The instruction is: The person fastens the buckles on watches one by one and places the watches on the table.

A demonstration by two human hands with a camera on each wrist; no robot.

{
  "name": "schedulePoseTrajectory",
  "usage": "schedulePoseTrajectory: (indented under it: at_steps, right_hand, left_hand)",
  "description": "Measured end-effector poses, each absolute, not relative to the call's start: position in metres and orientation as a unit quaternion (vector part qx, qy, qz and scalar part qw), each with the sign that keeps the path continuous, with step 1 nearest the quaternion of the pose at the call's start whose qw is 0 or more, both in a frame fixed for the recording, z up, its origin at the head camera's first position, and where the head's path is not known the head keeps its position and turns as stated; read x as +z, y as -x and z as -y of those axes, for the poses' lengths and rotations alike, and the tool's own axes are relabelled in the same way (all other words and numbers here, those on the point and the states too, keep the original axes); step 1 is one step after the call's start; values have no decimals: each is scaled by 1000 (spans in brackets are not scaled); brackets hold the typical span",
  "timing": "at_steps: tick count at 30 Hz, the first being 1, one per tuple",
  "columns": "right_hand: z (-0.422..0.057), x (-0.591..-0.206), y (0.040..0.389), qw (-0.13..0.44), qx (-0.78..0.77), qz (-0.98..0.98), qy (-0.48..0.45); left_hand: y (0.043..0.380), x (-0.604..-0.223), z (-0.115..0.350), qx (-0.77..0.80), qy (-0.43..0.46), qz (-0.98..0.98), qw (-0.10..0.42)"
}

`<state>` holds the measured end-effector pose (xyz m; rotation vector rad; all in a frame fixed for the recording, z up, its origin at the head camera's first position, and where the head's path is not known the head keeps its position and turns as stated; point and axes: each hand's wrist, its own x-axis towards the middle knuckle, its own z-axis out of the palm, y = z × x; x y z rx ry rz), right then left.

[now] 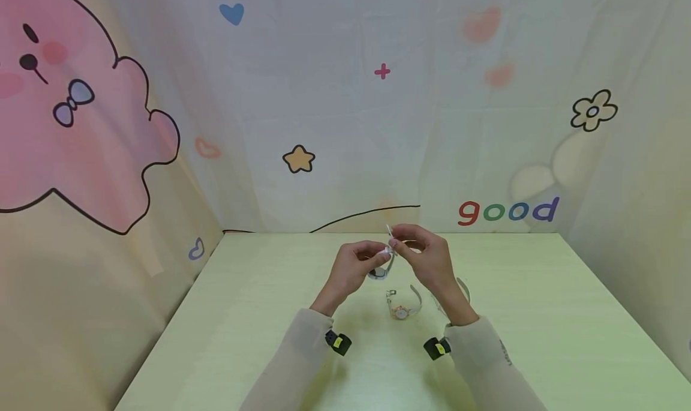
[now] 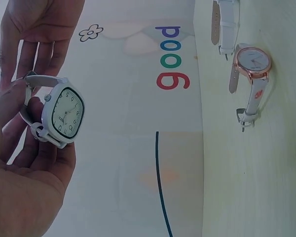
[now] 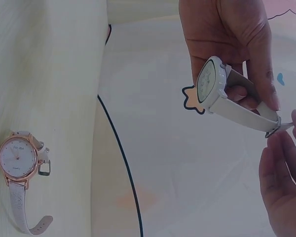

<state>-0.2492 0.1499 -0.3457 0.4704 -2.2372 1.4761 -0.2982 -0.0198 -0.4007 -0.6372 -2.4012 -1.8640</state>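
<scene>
A white wristwatch (image 2: 67, 114) with a squarish dial is held up over the table, its strap looped through the buckle (image 3: 273, 129). My left hand (image 1: 353, 269) grips it, fingers inside the strap loop and thumb at the buckle end. With thumb and fingertips, my right hand (image 1: 430, 261) pinches the strap's free end, which pokes up past the buckle. Below the hands lies a rose-gold watch (image 1: 400, 312) with a pale strap, its band open and curved. Another white-strapped watch (image 2: 227, 24) lies beside it, partly hidden by the right wrist in the head view.
The pale green-yellow table (image 1: 243, 351) reaches back to a printed curtain (image 1: 345, 111) with a star, a flower and the word "good". More curtain hangs at both sides. A small black camera (image 1: 338, 342) sits at each wrist.
</scene>
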Motion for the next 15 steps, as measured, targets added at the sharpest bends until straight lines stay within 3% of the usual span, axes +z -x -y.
schedulePoseTrajectory:
  at_steps: [15]
  right_hand:
    - [-162, -378, 275, 222, 538, 796, -168]
  left_hand:
    - [297, -402, 19, -606, 198, 770, 15]
